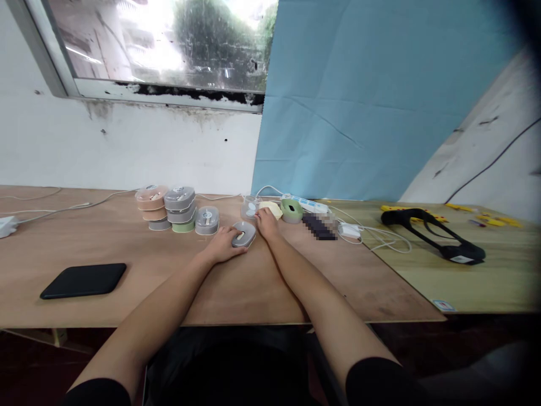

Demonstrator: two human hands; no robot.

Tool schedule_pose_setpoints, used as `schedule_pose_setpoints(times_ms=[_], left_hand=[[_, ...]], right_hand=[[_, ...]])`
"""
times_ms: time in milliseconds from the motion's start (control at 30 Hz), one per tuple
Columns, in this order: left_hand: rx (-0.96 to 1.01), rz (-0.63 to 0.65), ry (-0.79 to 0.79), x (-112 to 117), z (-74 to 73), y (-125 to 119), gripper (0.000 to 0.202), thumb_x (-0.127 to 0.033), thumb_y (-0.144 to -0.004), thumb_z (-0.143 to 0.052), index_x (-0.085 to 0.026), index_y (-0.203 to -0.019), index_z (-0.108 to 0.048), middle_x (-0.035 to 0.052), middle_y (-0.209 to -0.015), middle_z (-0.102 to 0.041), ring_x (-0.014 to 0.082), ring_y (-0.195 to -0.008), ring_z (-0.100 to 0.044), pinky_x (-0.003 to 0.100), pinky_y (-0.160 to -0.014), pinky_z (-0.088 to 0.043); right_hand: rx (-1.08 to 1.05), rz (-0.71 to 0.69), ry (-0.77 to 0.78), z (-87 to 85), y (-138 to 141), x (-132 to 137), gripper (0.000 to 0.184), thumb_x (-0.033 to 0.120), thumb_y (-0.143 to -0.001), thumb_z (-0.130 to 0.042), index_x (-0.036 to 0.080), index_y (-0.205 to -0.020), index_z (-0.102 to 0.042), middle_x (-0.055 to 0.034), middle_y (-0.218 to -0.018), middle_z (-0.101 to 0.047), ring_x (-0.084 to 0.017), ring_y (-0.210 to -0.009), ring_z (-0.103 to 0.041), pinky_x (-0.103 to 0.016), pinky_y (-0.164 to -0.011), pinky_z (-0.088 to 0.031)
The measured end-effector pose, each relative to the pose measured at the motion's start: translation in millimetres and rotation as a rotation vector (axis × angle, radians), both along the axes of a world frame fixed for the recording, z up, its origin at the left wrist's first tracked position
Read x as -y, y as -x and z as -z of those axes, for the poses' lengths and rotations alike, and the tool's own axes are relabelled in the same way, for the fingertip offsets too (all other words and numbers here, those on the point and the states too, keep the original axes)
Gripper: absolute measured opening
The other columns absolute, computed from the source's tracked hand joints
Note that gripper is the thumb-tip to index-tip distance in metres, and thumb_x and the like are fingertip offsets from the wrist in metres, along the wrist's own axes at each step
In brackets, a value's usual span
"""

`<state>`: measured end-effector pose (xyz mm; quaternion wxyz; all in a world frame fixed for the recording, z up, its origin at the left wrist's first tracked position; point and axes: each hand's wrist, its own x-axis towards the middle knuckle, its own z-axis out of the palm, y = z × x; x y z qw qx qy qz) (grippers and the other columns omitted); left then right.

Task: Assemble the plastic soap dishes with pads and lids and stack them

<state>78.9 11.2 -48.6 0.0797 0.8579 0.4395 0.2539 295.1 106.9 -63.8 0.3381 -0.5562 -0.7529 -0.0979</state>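
Note:
My left hand is closed around the side of a small grey plastic box that rests on the table, its top showing an oval opening. Just beyond, my right hand has its fingers bent at the edge of a clear plastic lid, seemingly pinching it. A cream-coloured box sits behind the right hand, partly covered by it. To its right stands a green box with a dark oval opening. Left of my left hand is a lidded grey box.
Stacked boxes stand by the wall, a pink-topped stack and a grey-topped stack. A black phone-like slab lies at left. On the right are a power strip, white cables and a black strap frame.

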Motion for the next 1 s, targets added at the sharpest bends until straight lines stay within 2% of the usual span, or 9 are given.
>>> schedule_pose_setpoints(times_ms=[467, 633, 733, 867, 1000], left_hand=[[0.016, 0.006, -0.016, -0.5, 1.6, 0.1, 0.059, -0.056, -0.073, -0.065, -0.020, -0.120, -0.060, 0.0099, -0.119, -0.059, 0.0301, -0.115, -0.049, 0.045, -0.101, -0.039], [0.049, 0.000, -0.004, 1.1, 0.9, 0.0, 0.059, -0.055, -0.072, -0.066, -0.021, -0.120, -0.059, 0.0114, -0.125, -0.054, 0.0307, -0.119, -0.048, 0.045, -0.104, -0.037], [0.071, -0.016, 0.016, 2.2, 1.3, 0.4, 0.065, -0.059, -0.070, -0.066, -0.021, -0.122, -0.057, 0.0129, -0.131, -0.047, 0.0312, -0.122, -0.047, 0.043, -0.105, -0.037], [0.064, -0.103, 0.037, 1.6, 3.7, 1.2, 0.087, -0.068, -0.062, -0.067, -0.021, -0.133, -0.047, 0.0153, -0.138, -0.041, 0.0346, -0.124, -0.046, 0.045, -0.103, -0.038], [0.052, -0.170, 0.082, 0.2, 4.3, 1.2, 0.089, -0.068, -0.061, -0.067, -0.021, -0.133, -0.045, 0.0153, -0.130, -0.052, 0.0368, -0.117, -0.052, 0.047, -0.097, -0.041]], right_hand=[[0.030, -0.029, -0.014, -6.1, 2.8, 7.6, 0.033, 0.029, -0.089, -0.049, 0.016, -0.117, -0.061, -0.0128, -0.117, -0.056, -0.024, -0.105, -0.053, -0.036, -0.095, -0.040], [0.002, -0.030, -0.050, -6.9, 3.3, 8.5, 0.035, 0.029, -0.087, -0.051, 0.014, -0.118, -0.060, -0.0140, -0.118, -0.056, -0.026, -0.107, -0.051, -0.037, -0.096, -0.038], [-0.043, -0.036, -0.086, -7.4, 3.3, 8.4, 0.037, 0.029, -0.086, -0.052, 0.014, -0.119, -0.060, -0.0138, -0.116, -0.057, -0.027, -0.107, -0.051, -0.038, -0.097, -0.038], [-0.110, -0.063, -0.133, -11.8, 5.2, 13.4, 0.036, 0.029, -0.087, -0.049, 0.014, -0.118, -0.059, -0.0140, -0.117, -0.057, -0.027, -0.109, -0.050, -0.038, -0.098, -0.037], [-0.150, -0.130, -0.152, -17.9, 10.2, 22.8, 0.034, 0.030, -0.090, -0.045, 0.016, -0.118, -0.059, -0.0135, -0.117, -0.058, -0.026, -0.111, -0.049, -0.039, -0.099, -0.036]])
